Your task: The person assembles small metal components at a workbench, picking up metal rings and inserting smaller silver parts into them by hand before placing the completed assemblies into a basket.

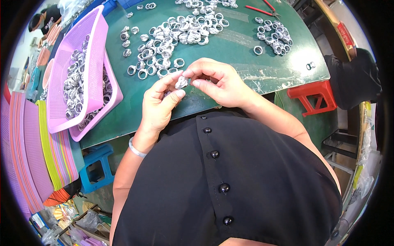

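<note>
Just above the near table edge, both hands meet at a small silvery ring-shaped piece (182, 83) with a bulky, crumpled-looking top. My left hand (156, 107) grips it between thumb and fingertips. Closed on its other side, my right hand (221, 84) has its index fingertip at the top of the piece and its thumb close beside it. Something greyish shows inside the curl of my left fingers, too hidden to make out. Beyond the hands, a large heap of similar silvery rings (180, 33) is spread over the green table (230, 57).
At the left edge, stacked pink perforated baskets (92, 53) hold many more rings. A smaller ring group (277, 37) and red-handled pliers (262, 11) lie at the far right. Red (314, 96) and blue stools (96, 168) stand below. Another person (47, 18) is at far left.
</note>
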{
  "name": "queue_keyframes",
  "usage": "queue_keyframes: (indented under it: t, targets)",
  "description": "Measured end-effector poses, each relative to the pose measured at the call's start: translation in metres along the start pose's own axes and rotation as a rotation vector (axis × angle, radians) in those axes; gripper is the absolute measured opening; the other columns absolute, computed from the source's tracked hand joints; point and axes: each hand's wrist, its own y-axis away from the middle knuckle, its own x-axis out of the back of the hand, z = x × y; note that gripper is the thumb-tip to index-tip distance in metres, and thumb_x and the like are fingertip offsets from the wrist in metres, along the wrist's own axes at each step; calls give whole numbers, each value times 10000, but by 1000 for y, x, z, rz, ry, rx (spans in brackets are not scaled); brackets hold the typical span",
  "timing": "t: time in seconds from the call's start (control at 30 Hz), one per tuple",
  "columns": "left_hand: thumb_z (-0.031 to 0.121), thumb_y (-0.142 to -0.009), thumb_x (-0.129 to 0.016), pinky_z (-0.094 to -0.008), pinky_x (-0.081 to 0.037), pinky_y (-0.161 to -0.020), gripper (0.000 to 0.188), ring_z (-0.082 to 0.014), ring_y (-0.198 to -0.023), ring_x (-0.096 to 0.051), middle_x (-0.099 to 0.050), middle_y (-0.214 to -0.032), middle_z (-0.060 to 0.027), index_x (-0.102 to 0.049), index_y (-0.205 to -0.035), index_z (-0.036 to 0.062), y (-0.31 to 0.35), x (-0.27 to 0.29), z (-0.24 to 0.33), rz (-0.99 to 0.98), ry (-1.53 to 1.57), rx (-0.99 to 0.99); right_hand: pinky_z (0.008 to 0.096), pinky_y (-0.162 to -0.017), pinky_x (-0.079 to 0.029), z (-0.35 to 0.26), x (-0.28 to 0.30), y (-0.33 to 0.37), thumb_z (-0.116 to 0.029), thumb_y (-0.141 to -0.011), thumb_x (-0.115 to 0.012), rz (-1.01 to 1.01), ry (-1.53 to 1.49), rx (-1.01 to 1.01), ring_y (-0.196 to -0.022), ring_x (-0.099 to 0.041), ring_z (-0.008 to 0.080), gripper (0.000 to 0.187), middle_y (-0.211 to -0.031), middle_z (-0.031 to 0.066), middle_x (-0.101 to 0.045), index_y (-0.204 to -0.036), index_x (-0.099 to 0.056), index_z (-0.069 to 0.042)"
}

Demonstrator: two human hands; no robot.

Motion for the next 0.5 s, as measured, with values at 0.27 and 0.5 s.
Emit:
queue_keyframes:
  t: [0.27, 0.5]
  targets:
    - [-38, -735, -631, -202, -418, -633, 328, -69, -701, -489, -559, -822, -14, -582, -1057, 4, -3, 0, -2, 32, -436, -291, 237, -733, -432, -1, 0, 3, 28, -812, -528, -25, 33, -10, -827, -534, 105, 180, -940, 45, -546, -980, -570, -23]
    - [-55, -670, -666, -212, -421, -592, 312, -97, -650, -504, -542, -764, -33, -595, -968, 6, -2, -8, 6, 63, -674, -455, 224, -644, -440, 6, -2, 6, -45, -778, -607, 42, -19, -37, -732, -537, 94, 155, -844, 36, -560, -927, -578, -12]
